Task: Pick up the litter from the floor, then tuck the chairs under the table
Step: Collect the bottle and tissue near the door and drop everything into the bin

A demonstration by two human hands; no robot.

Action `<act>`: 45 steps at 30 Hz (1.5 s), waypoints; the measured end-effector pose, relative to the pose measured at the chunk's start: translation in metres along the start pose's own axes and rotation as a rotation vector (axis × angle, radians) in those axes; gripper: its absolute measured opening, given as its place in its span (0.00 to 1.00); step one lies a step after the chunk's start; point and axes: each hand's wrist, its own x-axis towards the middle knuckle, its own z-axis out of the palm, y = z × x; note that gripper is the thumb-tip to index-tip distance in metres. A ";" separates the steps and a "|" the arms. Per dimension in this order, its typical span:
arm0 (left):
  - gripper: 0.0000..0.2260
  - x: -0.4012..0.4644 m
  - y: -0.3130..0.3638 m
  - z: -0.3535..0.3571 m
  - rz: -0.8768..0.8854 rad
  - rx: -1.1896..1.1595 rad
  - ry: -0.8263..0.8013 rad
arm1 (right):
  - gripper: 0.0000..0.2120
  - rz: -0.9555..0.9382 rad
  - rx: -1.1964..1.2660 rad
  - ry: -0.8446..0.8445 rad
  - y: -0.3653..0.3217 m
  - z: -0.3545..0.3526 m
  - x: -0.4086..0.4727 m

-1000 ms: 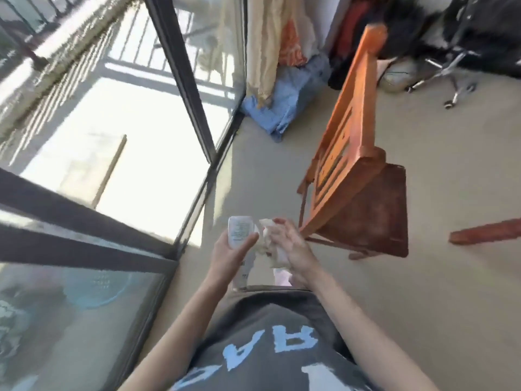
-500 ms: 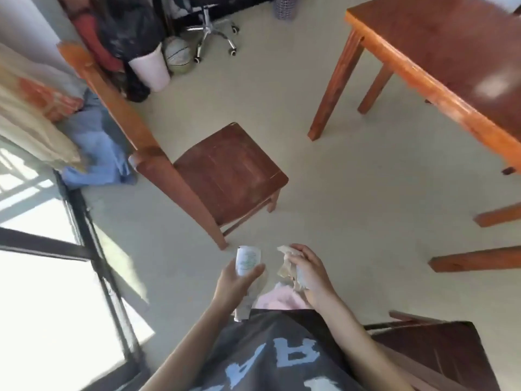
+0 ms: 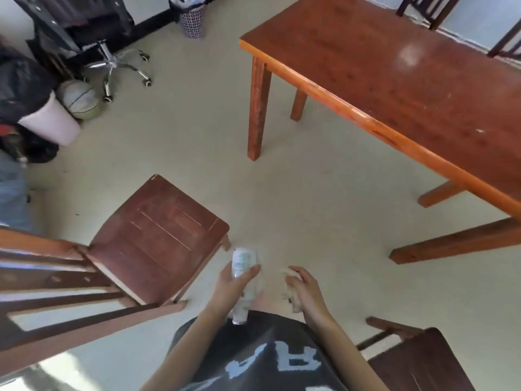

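My left hand (image 3: 229,287) grips a clear plastic bottle (image 3: 243,263) with a white label, held upright in front of my body. My right hand (image 3: 306,289) is curled round crumpled pale paper (image 3: 290,294), partly hidden by the fingers. A wooden chair (image 3: 158,235) stands pulled out at my left, its seat facing me and its backrest at the left edge. A second chair (image 3: 417,359) shows at the bottom right. The wooden table (image 3: 394,80) fills the upper right.
A patterned wastebasket (image 3: 192,19) stands at the far wall. A white bin (image 3: 53,122) with a black bag, a ball (image 3: 79,100) and an office chair base (image 3: 115,66) sit at the upper left. More chair backs (image 3: 504,38) show behind the table.
My view has swung from the window round to the table and floor. Both hands keep their hold on the bottle and the paper, and the right hand has drawn slightly away from the left.
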 end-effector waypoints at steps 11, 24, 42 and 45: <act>0.13 0.176 0.153 -0.012 0.022 0.002 0.020 | 0.11 -0.047 -0.069 -0.038 -0.169 -0.002 0.165; 0.07 0.316 0.256 -0.036 -0.080 -0.208 0.323 | 0.13 -0.141 -0.240 -0.306 -0.398 0.048 0.343; 0.19 0.520 0.417 -0.207 -0.052 -0.281 0.443 | 0.11 -0.084 -0.346 -0.416 -0.568 0.234 0.543; 0.11 0.557 0.471 -0.272 -0.026 -0.218 0.393 | 0.12 -0.028 -0.283 -0.365 -0.605 0.277 0.557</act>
